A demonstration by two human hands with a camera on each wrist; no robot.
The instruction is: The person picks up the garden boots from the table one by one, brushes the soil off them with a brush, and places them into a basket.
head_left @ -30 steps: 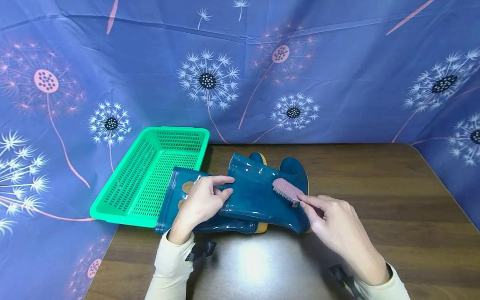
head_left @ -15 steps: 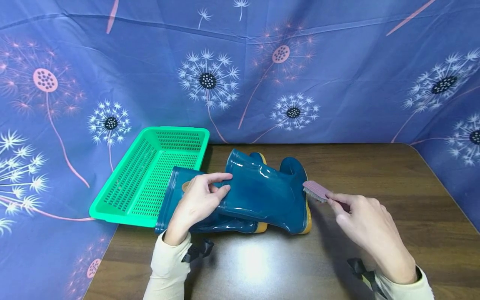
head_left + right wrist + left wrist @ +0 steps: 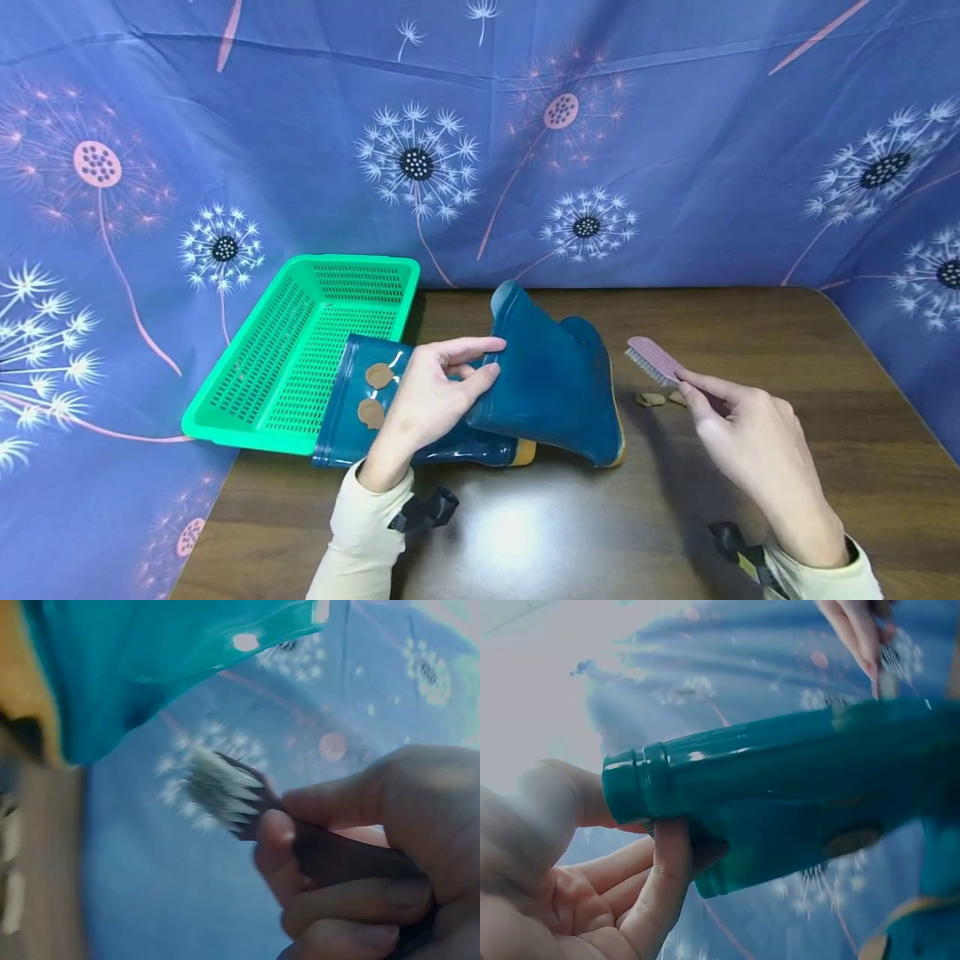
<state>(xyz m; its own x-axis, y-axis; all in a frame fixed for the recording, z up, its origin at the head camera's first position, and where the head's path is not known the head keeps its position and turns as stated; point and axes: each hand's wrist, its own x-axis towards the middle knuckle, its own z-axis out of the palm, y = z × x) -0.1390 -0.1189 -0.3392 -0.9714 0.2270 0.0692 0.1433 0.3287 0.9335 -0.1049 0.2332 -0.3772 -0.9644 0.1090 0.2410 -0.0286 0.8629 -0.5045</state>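
Note:
A glossy blue rubber boot (image 3: 551,375) with a yellowish sole is tipped up at the middle of the table. My left hand (image 3: 442,392) pinches the rim of its shaft between thumb and fingers; the left wrist view shows a brown patch (image 3: 853,841) on the shaft's lower side. The matching boot (image 3: 352,392) lies beneath and to the left, bearing two brown patches (image 3: 379,375). My right hand (image 3: 757,446) grips the handle of a pink brush (image 3: 654,360) with pale bristles. The brush is held just right of the raised boot, apart from it.
Behind the lying boot's shaft, at left, stands a green slotted plastic basket (image 3: 300,358). Brown flat pieces (image 3: 651,400) lie on the wooden table (image 3: 787,358) below the brush. A blue dandelion-print cloth (image 3: 675,125) hangs behind and at the sides.
The right hand has moved the brush rightward off the boot. The left hand has lifted and turned the boot's shaft up to the right, uncovering the patches on the lower boot.

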